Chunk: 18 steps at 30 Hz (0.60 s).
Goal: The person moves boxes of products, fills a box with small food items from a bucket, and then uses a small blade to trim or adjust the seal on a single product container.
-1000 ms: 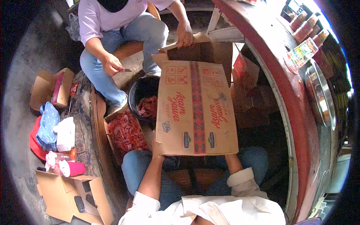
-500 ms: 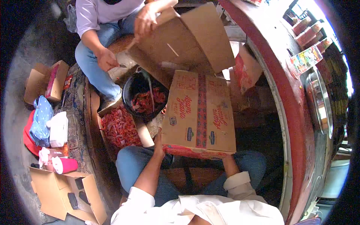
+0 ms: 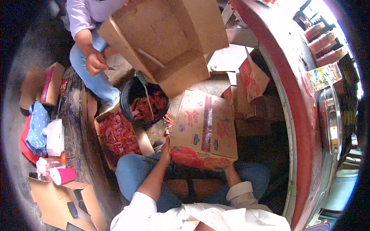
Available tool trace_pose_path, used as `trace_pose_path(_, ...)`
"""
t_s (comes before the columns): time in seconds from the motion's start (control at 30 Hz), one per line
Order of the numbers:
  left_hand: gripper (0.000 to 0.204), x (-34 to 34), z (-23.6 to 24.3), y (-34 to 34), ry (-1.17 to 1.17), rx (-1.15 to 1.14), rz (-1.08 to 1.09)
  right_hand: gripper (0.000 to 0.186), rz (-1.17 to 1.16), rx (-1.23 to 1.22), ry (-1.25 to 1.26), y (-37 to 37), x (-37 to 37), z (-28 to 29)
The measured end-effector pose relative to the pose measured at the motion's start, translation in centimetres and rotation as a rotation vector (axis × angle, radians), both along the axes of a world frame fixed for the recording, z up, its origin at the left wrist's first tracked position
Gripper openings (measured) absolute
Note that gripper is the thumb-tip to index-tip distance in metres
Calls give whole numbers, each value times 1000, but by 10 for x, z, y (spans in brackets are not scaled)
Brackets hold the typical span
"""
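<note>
1. Grey concrete floor (image 3: 15, 100) filled the left of the head view, and a curved dark-red counter edge (image 3: 296, 96) ran down the right.
2. At far left lay a blue dotted cloth (image 3: 36, 123), a white container (image 3: 56, 136) and a pink cylinder (image 3: 61, 175), with an open brown cardboard carton (image 3: 58, 200) below them.
3. Next came a flat cardboard tray of red chillies (image 3: 117, 134), just beside a round black bucket (image 3: 142, 102) also holding red pieces.
4. Above the bucket, another person in a lilac sleeve (image 3: 79, 15) tilted a large plain brown cardboard box (image 3: 165, 42).
5. The left hand (image 3: 166, 148) pressed flat against the left side of a printed brown-and-red cardboard box (image 3: 206, 129), fingers together.
6. That box rested on the wearer's lap, on blue jeans (image 3: 135, 173), tilted away from the body.
7. The right hand (image 3: 230, 169) was under the box's near right corner; I could not tell its grip, as the box hid it.
</note>
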<state>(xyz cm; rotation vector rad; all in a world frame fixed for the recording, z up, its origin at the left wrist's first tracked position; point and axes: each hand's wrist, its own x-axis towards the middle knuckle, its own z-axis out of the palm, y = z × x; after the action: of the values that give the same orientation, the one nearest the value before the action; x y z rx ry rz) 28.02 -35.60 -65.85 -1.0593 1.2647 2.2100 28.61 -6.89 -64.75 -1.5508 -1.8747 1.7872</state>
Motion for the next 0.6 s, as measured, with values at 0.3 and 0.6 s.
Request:
trace_pose_path(0.3, 69, -3, -87, -6, -23, -191, -83, 47, -1, -9, -14, -8, -36, -6)
trace_pose_path(0.6, 66, -126, -126, 45, 185, -5, 154, 46, -2, 62, 82, 32, -132, -2)
